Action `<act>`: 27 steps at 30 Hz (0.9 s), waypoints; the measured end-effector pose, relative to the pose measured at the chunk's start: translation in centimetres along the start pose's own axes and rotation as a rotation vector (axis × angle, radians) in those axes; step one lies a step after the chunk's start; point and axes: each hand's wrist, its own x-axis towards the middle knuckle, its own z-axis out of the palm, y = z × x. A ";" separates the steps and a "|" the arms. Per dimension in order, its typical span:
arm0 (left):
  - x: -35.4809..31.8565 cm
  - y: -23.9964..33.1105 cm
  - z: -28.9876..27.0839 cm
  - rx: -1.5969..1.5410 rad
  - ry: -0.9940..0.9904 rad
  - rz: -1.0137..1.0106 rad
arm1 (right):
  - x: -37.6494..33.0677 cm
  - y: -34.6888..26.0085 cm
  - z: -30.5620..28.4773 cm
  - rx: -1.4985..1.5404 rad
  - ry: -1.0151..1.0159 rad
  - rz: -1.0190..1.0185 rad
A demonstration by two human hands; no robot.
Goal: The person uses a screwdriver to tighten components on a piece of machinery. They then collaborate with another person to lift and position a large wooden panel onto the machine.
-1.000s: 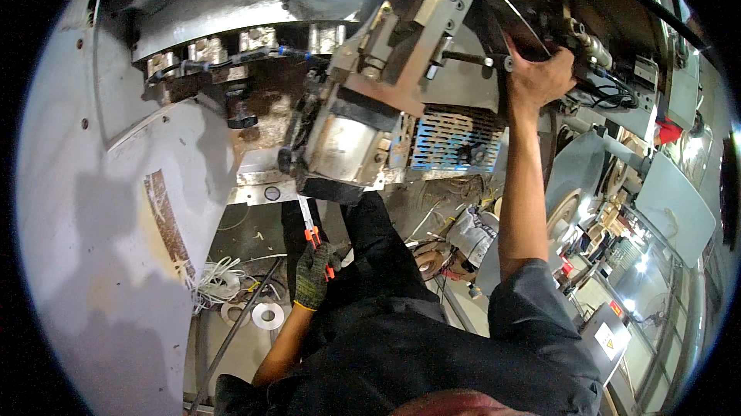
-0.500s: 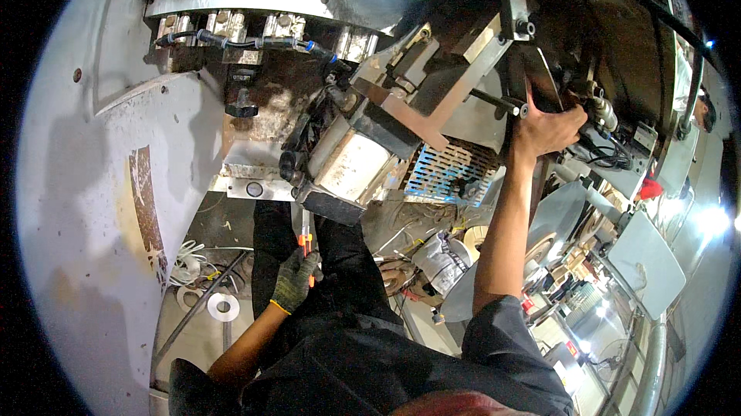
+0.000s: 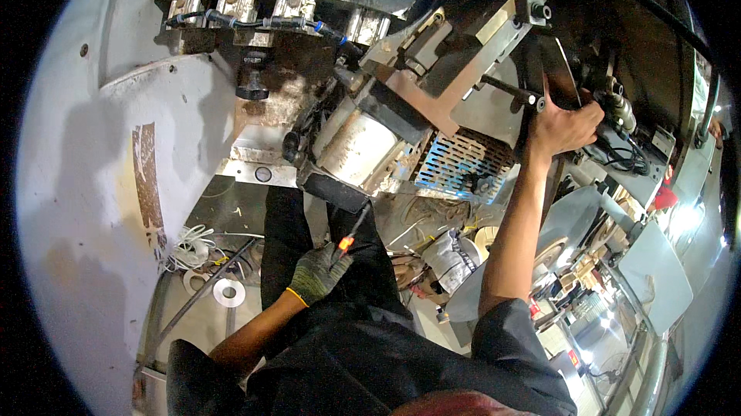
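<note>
My left hand (image 3: 318,274), in a grey-green knit glove with a yellow cuff edge, is closed around a slim tool with an orange handle (image 3: 345,245) and a narrow metal shaft. The shaft tilts up and right, close below the dark lower end of a cylindrical machine unit (image 3: 354,149); whether it touches cannot be made out. My bare right hand (image 3: 565,127) reaches up to the machine's right side and grips the lower end of a flat, dark metal plate (image 3: 561,72). Its fingertips are partly hidden. A short round rod (image 3: 515,92) points toward its thumb.
A slotted metal guard (image 3: 467,165) sits between the unit and my right forearm. Left stands a pale machine panel (image 3: 85,208). On the lower left lie white rings (image 3: 228,292) and coiled white cable (image 3: 193,248). Grey plates (image 3: 656,277) and cables lie at the right.
The view has shifted slightly. My left hand has moved right, and the orange-handled tool has gone from nearly upright to tilted right. My right hand keeps its grip at the same machine part.
</note>
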 end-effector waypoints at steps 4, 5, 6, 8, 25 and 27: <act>1.5 1.1 2.7 0.097 0.011 0.211 | 0.3 -1.2 -0.6 -0.066 -0.008 0.059; 1.9 2.9 2.2 0.007 0.000 0.103 | 0.2 -0.9 -0.5 0.015 -0.002 -0.005; 2.3 3.4 2.7 -0.004 0.017 0.130 | 0.2 -0.2 -0.4 0.095 0.004 -0.069; 2.5 3.8 3.1 -0.018 0.042 0.183 | -0.1 1.3 -0.4 0.221 -0.012 -0.177; 6.4 2.1 8.0 0.155 0.065 0.443 | 0.1 0.8 0.8 0.058 0.087 -0.046; 8.2 4.8 6.3 -0.048 -0.046 0.171 | -0.1 1.2 1.0 0.119 0.099 -0.078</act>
